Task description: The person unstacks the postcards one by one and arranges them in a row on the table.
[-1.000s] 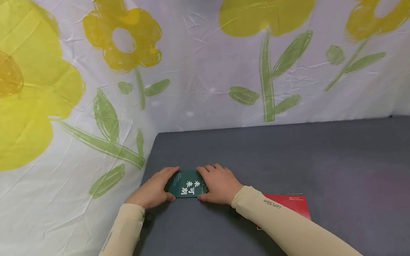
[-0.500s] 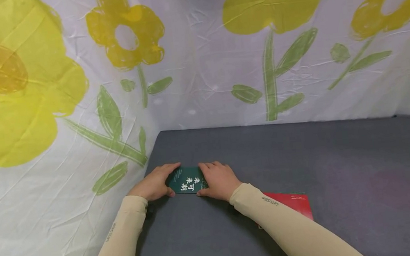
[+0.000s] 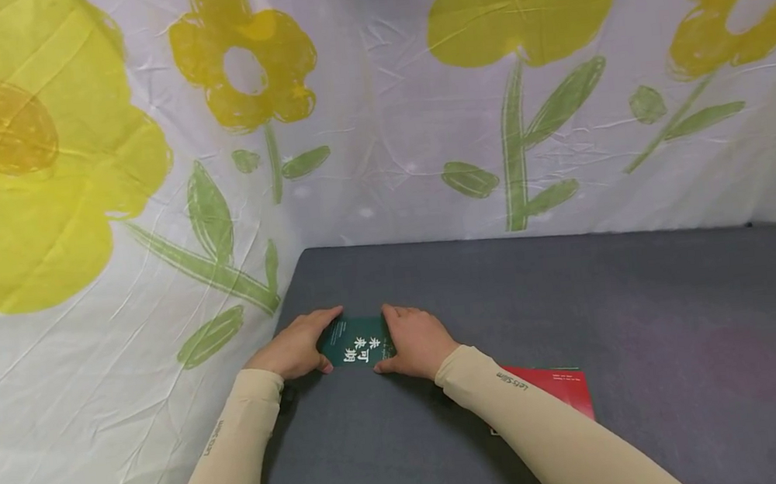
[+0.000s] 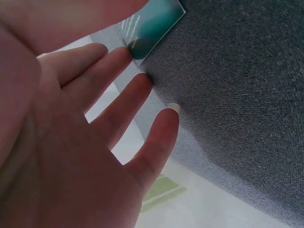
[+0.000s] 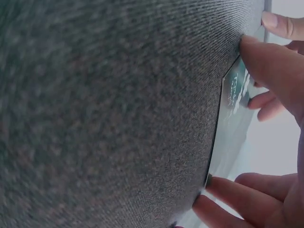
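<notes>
A dark green card (image 3: 357, 341) with white lettering lies flat on the grey table between the two hands. At its left end is my left hand (image 3: 291, 348), thumb and fingers spread around that end. The left wrist view shows the left fingers (image 4: 123, 107) nearly straight, with a fingertip at a corner of the card (image 4: 154, 28). My right hand (image 3: 420, 340) is at the card's right end. In the right wrist view its thumb (image 5: 268, 64) and fingers (image 5: 242, 197) stand wide apart at the two corners of that end.
A red sheet or booklet (image 3: 571, 389), with a thin green edge behind it, lies on the grey table (image 3: 647, 310) partly under the right forearm. A white cloth printed with yellow flowers (image 3: 378, 134) hangs behind and left of the table.
The right hand's fingers have drawn slightly to the right, uncovering more of the card's right end. The left hand keeps its place at the card. The head view has shifted a little.
</notes>
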Motion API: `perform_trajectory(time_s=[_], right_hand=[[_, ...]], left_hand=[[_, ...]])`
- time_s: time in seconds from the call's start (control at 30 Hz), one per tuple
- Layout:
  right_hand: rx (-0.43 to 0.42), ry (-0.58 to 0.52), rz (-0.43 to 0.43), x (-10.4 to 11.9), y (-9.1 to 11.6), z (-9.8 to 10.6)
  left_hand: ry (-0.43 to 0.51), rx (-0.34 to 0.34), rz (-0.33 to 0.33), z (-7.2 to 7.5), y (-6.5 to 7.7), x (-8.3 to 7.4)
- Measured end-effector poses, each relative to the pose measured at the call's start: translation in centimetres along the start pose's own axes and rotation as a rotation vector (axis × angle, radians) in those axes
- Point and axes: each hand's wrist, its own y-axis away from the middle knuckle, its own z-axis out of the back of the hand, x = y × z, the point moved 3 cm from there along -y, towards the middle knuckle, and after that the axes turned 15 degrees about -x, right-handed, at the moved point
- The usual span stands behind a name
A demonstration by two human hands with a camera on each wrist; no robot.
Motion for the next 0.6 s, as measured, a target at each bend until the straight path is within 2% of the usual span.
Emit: perform_trajectory(time_s=[0.27, 0.4, 0.5, 0.6], right_hand=[[0.025, -0.033, -0.034, -0.2, 0.0, 0.2], [0.076, -0.118, -0.053, -1.2, 0.5, 0.7], [0.1, -0.182, -0.076, -3.0, 2.0, 2.0], [0.069, -0.189, -0.089, -5.3, 4.8, 4.2]], left_hand=[[0.009, -0.012, 0.018, 0.1, 0.0, -0.1], [0.013, -0.042, 0.017, -0.1, 0.1, -0.1], [-0.011, -0.118, 0.011, -0.3, 0.6, -0.3], [-0.068, -0.237, -0.029, -0.7, 1.6, -1.2]])
